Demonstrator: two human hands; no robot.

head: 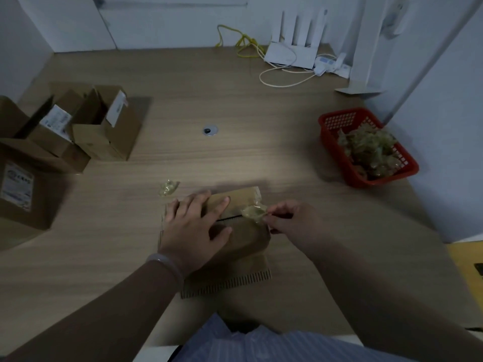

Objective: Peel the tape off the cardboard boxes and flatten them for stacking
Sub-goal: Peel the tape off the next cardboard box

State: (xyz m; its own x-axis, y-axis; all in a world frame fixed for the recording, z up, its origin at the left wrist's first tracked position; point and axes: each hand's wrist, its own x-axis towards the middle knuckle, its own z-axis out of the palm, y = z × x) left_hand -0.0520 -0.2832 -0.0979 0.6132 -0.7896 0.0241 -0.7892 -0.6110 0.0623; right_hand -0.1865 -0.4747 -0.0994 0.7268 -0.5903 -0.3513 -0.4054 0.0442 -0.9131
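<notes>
A cardboard box point(245, 237) is laid on the near middle of the tabletop point(261, 142). It is pressed down by the left grip point(194, 226), held flat with its fingers spread. A crumpled strip of tape point(253, 212), touching the box top, is pinched by the right grip point(292, 218). A tape scrap point(168, 188) lies just beyond the box. Tape wads point(371, 152) are heaped in a red basket point(337, 114) on the right; opened boxes point(104, 131) are gathered at the left.

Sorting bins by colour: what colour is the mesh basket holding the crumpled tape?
Red; the plastic mesh basket shows best in the head view.
</notes>
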